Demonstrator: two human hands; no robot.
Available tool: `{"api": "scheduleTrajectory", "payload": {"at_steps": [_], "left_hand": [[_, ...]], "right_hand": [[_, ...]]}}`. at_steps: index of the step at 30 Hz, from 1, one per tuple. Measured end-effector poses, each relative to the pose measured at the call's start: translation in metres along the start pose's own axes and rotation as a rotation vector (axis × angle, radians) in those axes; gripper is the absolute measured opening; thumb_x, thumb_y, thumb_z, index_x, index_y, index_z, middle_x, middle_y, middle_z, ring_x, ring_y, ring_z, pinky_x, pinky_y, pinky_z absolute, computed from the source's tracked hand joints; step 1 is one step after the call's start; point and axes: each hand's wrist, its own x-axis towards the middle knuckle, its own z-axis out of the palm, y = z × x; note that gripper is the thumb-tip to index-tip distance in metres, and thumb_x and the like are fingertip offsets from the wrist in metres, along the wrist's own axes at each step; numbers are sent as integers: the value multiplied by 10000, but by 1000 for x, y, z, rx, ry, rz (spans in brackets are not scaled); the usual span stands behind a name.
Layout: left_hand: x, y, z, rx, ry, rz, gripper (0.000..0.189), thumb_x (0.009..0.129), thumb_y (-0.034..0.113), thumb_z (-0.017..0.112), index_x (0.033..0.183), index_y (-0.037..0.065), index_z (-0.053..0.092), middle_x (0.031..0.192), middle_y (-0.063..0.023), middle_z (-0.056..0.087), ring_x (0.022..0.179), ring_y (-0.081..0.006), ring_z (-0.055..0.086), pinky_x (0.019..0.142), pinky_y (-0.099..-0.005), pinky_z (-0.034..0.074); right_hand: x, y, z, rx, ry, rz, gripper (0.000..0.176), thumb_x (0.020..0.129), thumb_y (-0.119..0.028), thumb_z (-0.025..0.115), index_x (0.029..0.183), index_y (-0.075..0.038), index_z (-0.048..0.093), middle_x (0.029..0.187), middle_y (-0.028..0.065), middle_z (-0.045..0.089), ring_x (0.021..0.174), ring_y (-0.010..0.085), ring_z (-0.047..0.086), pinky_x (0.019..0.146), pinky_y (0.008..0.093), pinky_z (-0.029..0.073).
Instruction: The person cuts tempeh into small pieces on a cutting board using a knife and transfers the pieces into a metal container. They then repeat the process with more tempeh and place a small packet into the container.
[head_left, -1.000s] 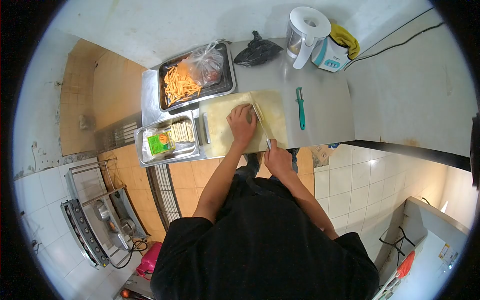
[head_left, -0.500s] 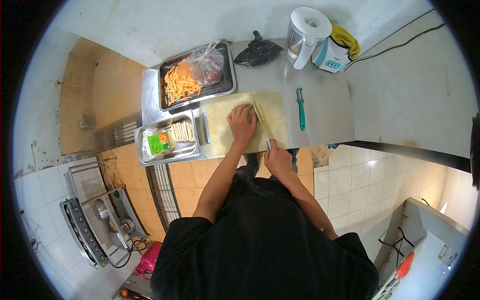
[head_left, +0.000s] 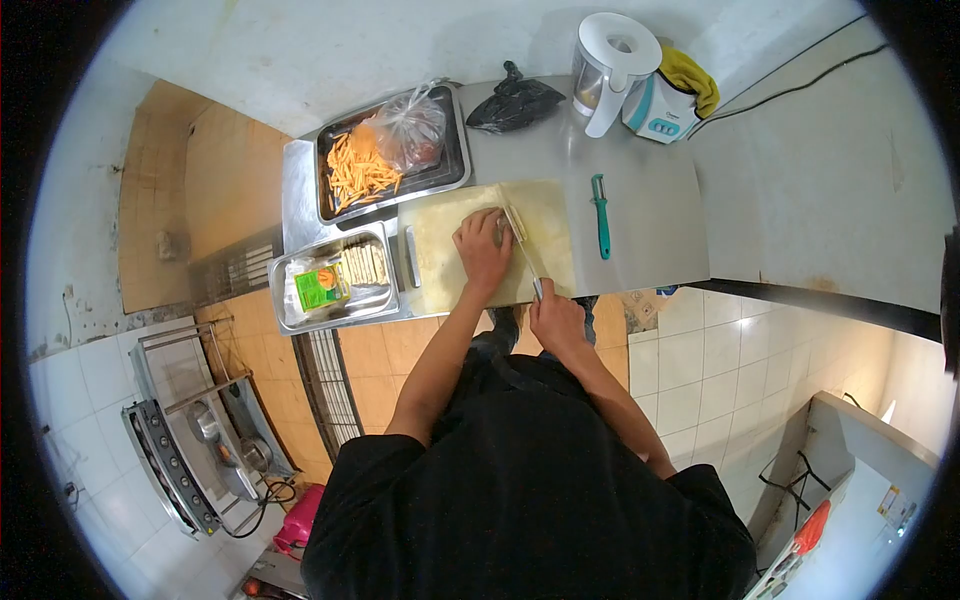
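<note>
My right hand [head_left: 557, 318] is wrapped round the handle of a knife [head_left: 532, 262] at the near edge of the yellowish cutting board [head_left: 446, 258]. The blade points away from me, over the board. Against its far end lies a pale, narrow piece of food [head_left: 515, 222], its exact kind unclear. My left hand [head_left: 484, 243] rests on the board with curled fingers, holding the pale food beside the blade; the fingertips partly hide it. A green-handled peeler [head_left: 601, 218] lies on the counter to the right of the board.
Left of the board, a steel pan [head_left: 391, 297] holds pale slices [head_left: 363, 265] and a green packet [head_left: 320, 287]. Behind it, a dark tray [head_left: 456, 165] carries orange sticks [head_left: 358, 175] and a plastic bag [head_left: 412, 135]. A black bag [head_left: 515, 103] and blender [head_left: 610, 75] stand at the back.
Both hands, the knife and the pale food stay in nearly the same place. The whole view has shifted very slightly.
</note>
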Motion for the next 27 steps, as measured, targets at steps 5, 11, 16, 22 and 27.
{"api": "scheduleTrajectory", "payload": {"at_steps": [5,11,16,22,27], "left_hand": [[0,1,-1,11,-5,14,360,875,204,728,1222,112,695,1243,-35,672,1226,-254,569,1028,-431,362],[0,1,-2,6,-9,8,353,879,202,728,1219,109,703,1244,-34,671,1222,-252,568,1027,-429,362],[0,2,-3,1,3,20,343,883,199,723,1213,108,705,1244,-35,670,1221,-252,567,1025,-428,362],[1,4,-4,6,-9,15,341,885,200,720,1213,108,703,1246,-36,668,1215,-255,567,1019,-431,364],[2,2,-2,8,-10,16,322,882,195,720,1190,105,715,1237,-34,673,1218,-251,567,1021,-427,362]], "right_hand": [[0,-1,-3,18,3,5,331,968,-206,589,1224,-20,490,774,257,696,721,466,694,675,584,541],[0,-3,-5,15,-7,11,343,964,-208,590,1233,-22,484,774,264,692,725,471,692,681,588,541],[0,-1,-4,26,-1,2,348,960,-208,592,1231,-15,491,754,264,685,709,476,686,670,584,542],[1,-1,-6,34,2,-7,330,967,-224,587,1208,-14,504,761,256,693,712,464,696,671,584,551],[2,-4,-10,23,-28,11,323,975,-243,584,1200,-25,504,788,246,710,739,452,713,680,580,560]]}}
